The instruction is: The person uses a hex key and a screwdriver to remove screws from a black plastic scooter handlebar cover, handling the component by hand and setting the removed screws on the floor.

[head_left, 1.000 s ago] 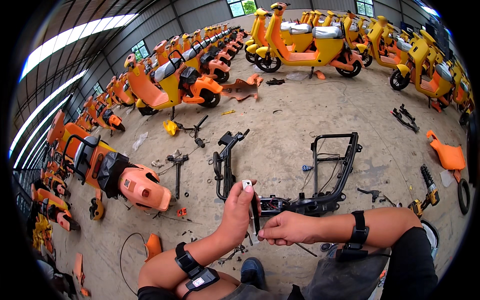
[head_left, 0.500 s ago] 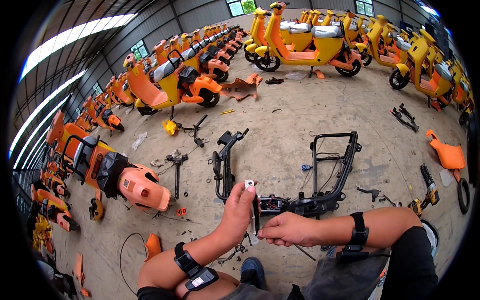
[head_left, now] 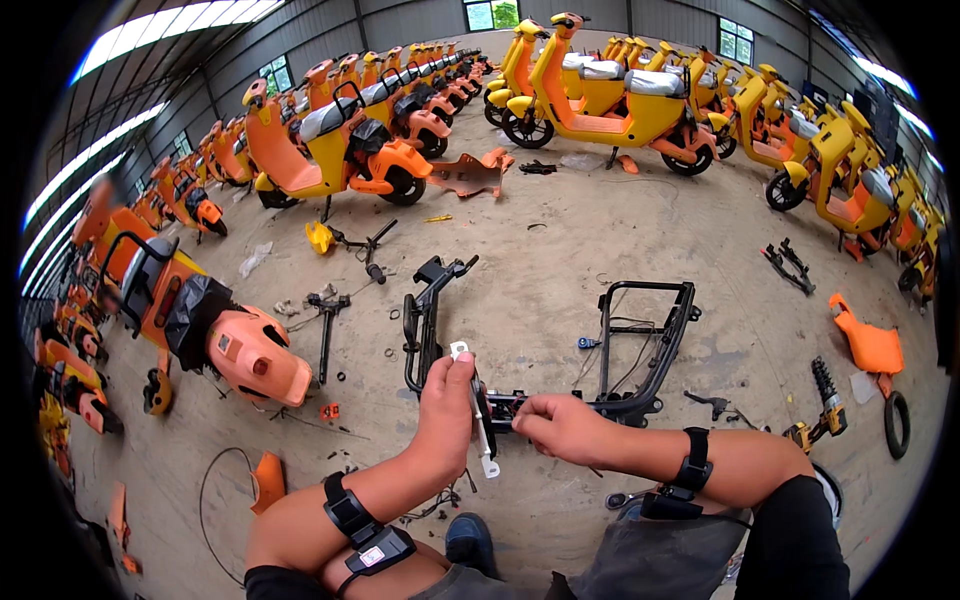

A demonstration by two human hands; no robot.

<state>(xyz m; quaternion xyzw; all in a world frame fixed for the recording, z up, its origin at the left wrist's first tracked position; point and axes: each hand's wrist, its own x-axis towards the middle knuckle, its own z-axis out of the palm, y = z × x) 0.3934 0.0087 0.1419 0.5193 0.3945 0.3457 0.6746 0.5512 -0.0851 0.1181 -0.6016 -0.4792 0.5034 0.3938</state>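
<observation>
My left hand (head_left: pixel 442 415) is closed around a flat silver metal bracket (head_left: pixel 489 466) with a slotted tab at each end and a dark part along its side. The bracket stands nearly upright, its upper tab showing above my thumb. To its right is my right hand (head_left: pixel 565 425), apart from the bracket, fingers curled and thumb and forefinger pinched. Anything between those fingertips is too small to make out. Just beyond both hands, a black tubular scooter frame (head_left: pixel 632 405) lies on the floor, with wiring around its middle.
An orange scooter (head_left: pixel 262 360) lies close on the left. Handlebar parts (head_left: pixel 372 250) and a black fork-like piece (head_left: pixel 327 335) are on the concrete. At right are a yellow-black power drill (head_left: pixel 830 420), an orange panel (head_left: pixel 868 335) and a tire (head_left: pixel 897 425). Rows of scooters (head_left: pixel 610 105) stand behind.
My right hand has come away from the bracket's lower end and moved slightly up and right. My left hand still holds the bracket, now tilted. The whole view has shifted a little.
</observation>
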